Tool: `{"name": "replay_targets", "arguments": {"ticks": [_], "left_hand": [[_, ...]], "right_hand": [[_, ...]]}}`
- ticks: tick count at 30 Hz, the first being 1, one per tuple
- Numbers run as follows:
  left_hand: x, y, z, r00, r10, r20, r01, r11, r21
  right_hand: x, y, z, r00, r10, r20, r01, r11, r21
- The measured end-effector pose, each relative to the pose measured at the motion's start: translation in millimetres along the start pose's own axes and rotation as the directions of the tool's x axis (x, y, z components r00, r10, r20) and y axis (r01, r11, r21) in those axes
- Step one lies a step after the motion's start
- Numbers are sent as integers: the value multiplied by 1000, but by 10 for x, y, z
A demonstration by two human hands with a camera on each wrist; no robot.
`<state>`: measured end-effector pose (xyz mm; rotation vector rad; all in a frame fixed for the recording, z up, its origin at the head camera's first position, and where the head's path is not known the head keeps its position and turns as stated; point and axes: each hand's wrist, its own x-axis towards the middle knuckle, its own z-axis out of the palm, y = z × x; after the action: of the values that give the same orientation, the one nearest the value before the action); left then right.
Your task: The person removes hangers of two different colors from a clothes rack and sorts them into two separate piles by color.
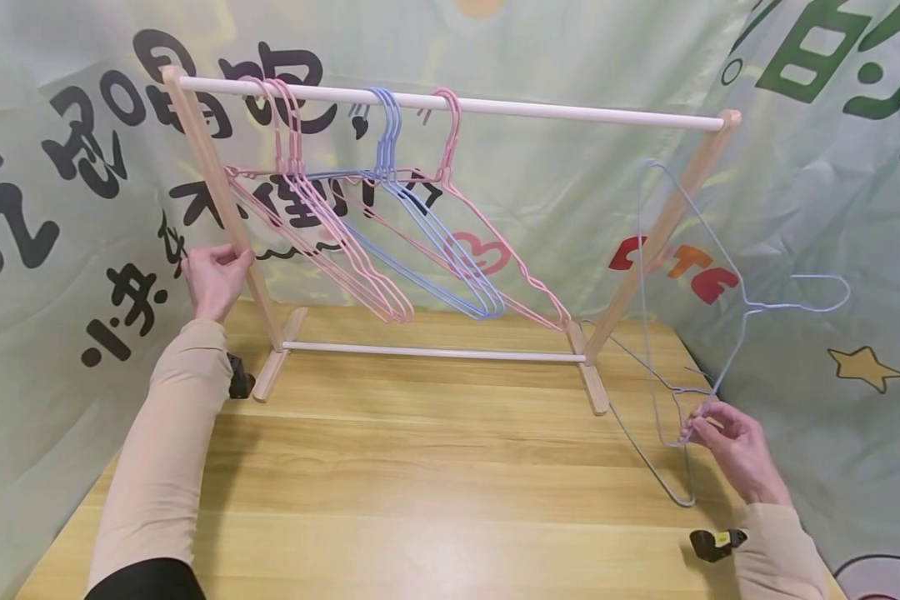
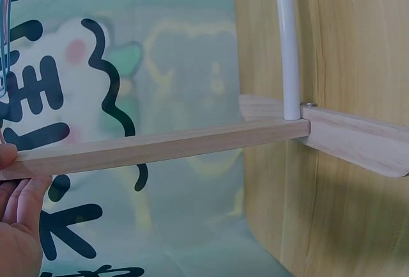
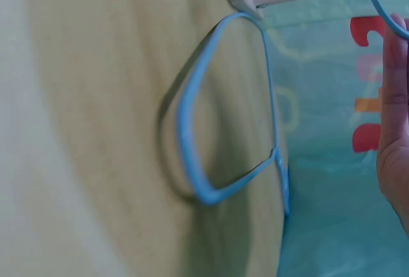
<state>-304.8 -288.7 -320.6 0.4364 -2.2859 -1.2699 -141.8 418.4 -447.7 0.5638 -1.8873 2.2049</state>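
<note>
My left hand (image 1: 217,282) grips the left wooden post (image 1: 221,187) of a small clothes rack, thumb on one side and fingers on the other in the left wrist view. On the right, my right hand (image 1: 738,450) pinches the end of a light blue hanger (image 1: 748,307), raised beside the right post with its hook pointing right. A second blue hanger (image 3: 186,123) rests on the table below it, near the rack's right foot. Pink hangers (image 1: 345,242) and several blue hangers (image 1: 387,137) hang from the white top rail (image 1: 570,112).
The rack stands on a wood-grain table (image 1: 420,467), its feet joined by a white lower bar (image 1: 435,353). Printed fabric (image 1: 555,50) with lettering encloses the back and sides. A rounded object (image 1: 888,575) partly shows at the lower right corner.
</note>
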Motion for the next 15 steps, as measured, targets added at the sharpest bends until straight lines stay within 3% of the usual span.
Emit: {"name": "replay_targets", "arguments": {"ticks": [8, 11, 15], "left_hand": [[11, 16, 3, 1000, 9, -4, -9, 1000, 8], [9, 27, 1, 1000, 15, -11, -15, 1000, 0], [11, 35, 11, 1000, 19, -13, -19, 1000, -14]], "right_hand": [[-249, 75, -110, 1000, -15, 18, 11, 979, 201], [-320, 74, -152, 999, 38, -21, -33, 981, 190], [-406, 59, -204, 985, 148, -86, -139, 985, 100]]}}
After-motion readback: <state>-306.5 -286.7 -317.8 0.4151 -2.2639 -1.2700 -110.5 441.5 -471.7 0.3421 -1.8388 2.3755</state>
